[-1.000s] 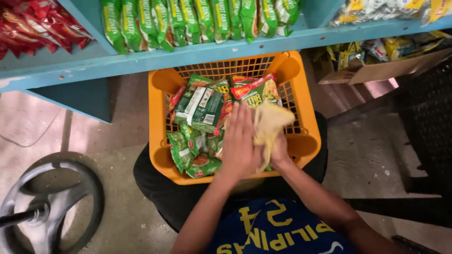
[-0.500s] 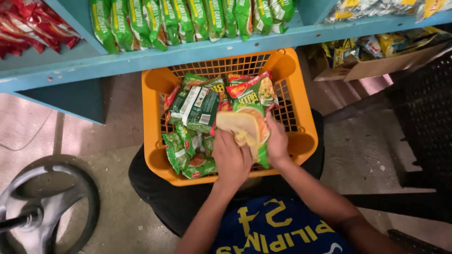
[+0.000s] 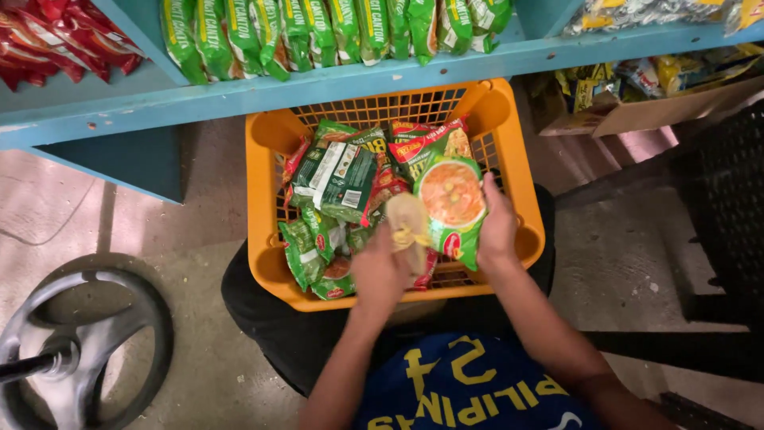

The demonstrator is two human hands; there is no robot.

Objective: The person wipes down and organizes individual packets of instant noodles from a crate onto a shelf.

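Your right hand (image 3: pixel 497 227) is grasping a green noodle packet (image 3: pixel 451 203) over the orange basket (image 3: pixel 509 135). Your left hand (image 3: pixel 380 271), at its nine o'clock, is gripping a pale packet (image 3: pixel 407 227).

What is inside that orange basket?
The orange basket holds green and red noodle packets. Both hands, left hand and right hand, hold packets. Whatever lies under the pile is covered.

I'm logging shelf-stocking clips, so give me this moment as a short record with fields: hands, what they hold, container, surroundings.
left hand: left hand over the basket, gripping a pale yellowish packet
right hand: right hand holding a green noodle packet by its edge, face up
container: orange basket on the person's lap, holding more green and red packets
above: blue shelf with a row of green packets
floor left: round grey stand base
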